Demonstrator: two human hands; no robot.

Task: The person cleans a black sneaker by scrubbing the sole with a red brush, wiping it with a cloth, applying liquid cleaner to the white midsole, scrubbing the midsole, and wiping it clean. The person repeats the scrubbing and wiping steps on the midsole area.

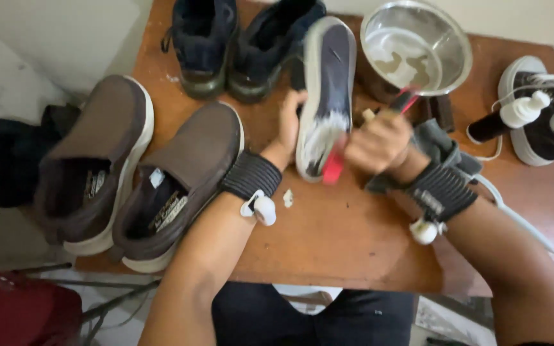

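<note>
Left hand [288, 122]: my grip is clamped on the edge of a dark shoe [326, 96] with a pale sole rim, held sole-up and tilted above the middle of the wooden desk [328, 237]; white foam covers the heel end of the sole

Right hand [376, 142]: my grip is clenched around a red-handled brush [335, 165], its head pressed against the foamy part of the sole; the hand is blurred

Both wrists: black ribbed bands, each with a small white knob hanging off it

Under my right wrist: a grey cloth [440, 150], bunched on the desk

Far edge, right of centre: a steel bowl [418, 48] holding cloudy water, just behind the held shoe

Far edge, left of centre: a pair of dark navy shoes [238, 38], side by side, openings toward me

Left edge: a pair of brown slip-on shoes [139, 170], upright, heels overhanging the desk toward me; black fabric [1, 160] lies beyond them, off the desk

Right edge: a black and white sneaker [543, 112] with loose white laces; a dark bottle with a white pump top [514, 115] lies across it

Near my left wrist: a small white fleck of foam [288, 198] on the desk

Lower left corner: a red object [14, 311], kind not clear
</note>
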